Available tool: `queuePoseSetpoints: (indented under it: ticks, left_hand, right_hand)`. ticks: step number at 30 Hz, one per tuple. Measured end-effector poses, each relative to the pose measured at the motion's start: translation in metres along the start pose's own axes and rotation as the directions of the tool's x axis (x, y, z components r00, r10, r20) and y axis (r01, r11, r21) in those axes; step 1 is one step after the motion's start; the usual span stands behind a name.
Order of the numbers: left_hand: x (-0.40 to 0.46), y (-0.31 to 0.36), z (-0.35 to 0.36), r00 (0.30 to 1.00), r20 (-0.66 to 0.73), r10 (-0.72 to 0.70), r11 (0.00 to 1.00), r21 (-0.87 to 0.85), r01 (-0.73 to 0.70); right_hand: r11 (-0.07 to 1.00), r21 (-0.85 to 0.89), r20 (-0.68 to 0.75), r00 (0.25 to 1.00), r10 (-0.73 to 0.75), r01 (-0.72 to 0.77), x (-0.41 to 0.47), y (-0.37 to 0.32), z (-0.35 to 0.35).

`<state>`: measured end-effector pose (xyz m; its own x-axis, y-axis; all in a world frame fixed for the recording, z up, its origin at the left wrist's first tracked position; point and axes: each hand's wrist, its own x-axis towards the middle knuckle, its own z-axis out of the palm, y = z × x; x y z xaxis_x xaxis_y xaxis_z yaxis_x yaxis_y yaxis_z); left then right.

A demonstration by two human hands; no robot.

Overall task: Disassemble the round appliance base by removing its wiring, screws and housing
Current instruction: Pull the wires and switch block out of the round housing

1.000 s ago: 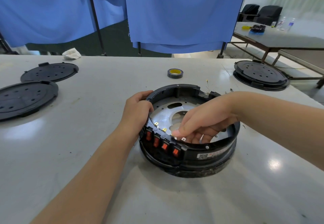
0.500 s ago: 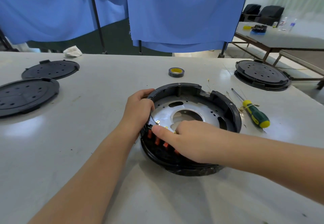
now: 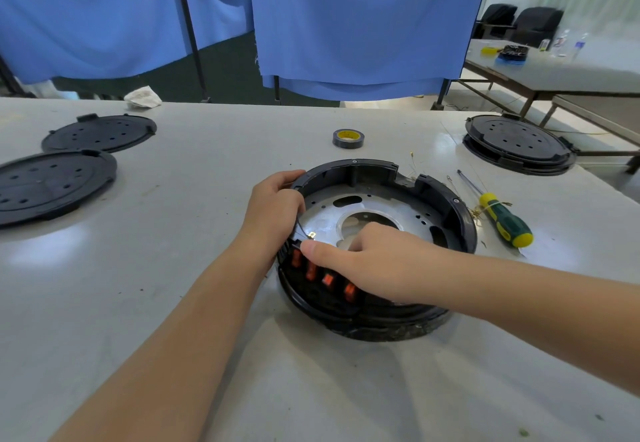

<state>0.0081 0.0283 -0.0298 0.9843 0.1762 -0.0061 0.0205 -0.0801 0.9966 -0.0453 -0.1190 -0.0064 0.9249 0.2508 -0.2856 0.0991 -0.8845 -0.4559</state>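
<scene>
Head view: round appliance base [image 3: 377, 247] sits mid-table [image 3: 173, 303]. Left hand [image 3: 273, 209] grips its left rim, fingers curled over. Right hand [image 3: 363, 261] pinches the near rim above the orange switches [image 3: 323, 277], beside a thin wire [image 3: 304, 230].

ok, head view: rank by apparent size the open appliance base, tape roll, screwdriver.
1. open appliance base, largest by far
2. screwdriver
3. tape roll, smallest, though it lies farther from the camera
</scene>
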Motion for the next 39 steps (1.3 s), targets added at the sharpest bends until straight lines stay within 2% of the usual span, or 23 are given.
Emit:
queuePoseSetpoints:
  ticks: [7, 11, 18, 26, 34, 37, 39]
  left_hand:
    - [-0.002, 0.002, 0.000, 1.000, 0.006, 0.007, 1.000, 0.009, -0.007]
    - [-0.003, 0.002, 0.001, 1.000, 0.006, 0.017, 0.999, 0.028, -0.017]
    - [-0.002, 0.000, 0.001, 1.000, 0.001, 0.012, 1.000, 0.028, -0.012]
    - [-0.002, 0.000, 0.000, 1.000, 0.006, 0.013, 0.999, 0.032, -0.013]
    - [-0.003, 0.001, 0.000, 1.000, 0.004, 0.017, 0.999, 0.046, -0.017]
    - [-0.002, 0.001, 0.000, 1.000, 0.008, 0.014, 0.999, 0.043, -0.015]
    - [-0.001, 0.000, 0.000, 1.000, 0.008, 0.018, 0.999, 0.051, -0.018]
  right_hand:
    - [0.998, -0.065, 0.026, 1.000, 0.013, -0.011, 0.003, -0.007, -0.016]
    - [0.997, -0.078, -0.023, 1.000, -0.004, 0.002, 0.001, -0.005, -0.010]
    - [1.000, 0.015, -0.016, 1.000, -0.003, 0.003, 0.001, -0.003, -0.010]
    - [1.000, -0.023, 0.023, 1.000, -0.019, 0.020, 0.001, -0.005, -0.010]
    - [0.998, -0.012, -0.120, 0.991, -0.067, 0.066, -0.001, -0.005, -0.003]
    - [0.997, -0.042, -0.069, 0.995, -0.070, 0.067, 0.000, -0.003, -0.005]
    - [0.999, 0.006, -0.034, 0.999, -0.034, 0.034, 0.004, -0.002, -0.006]
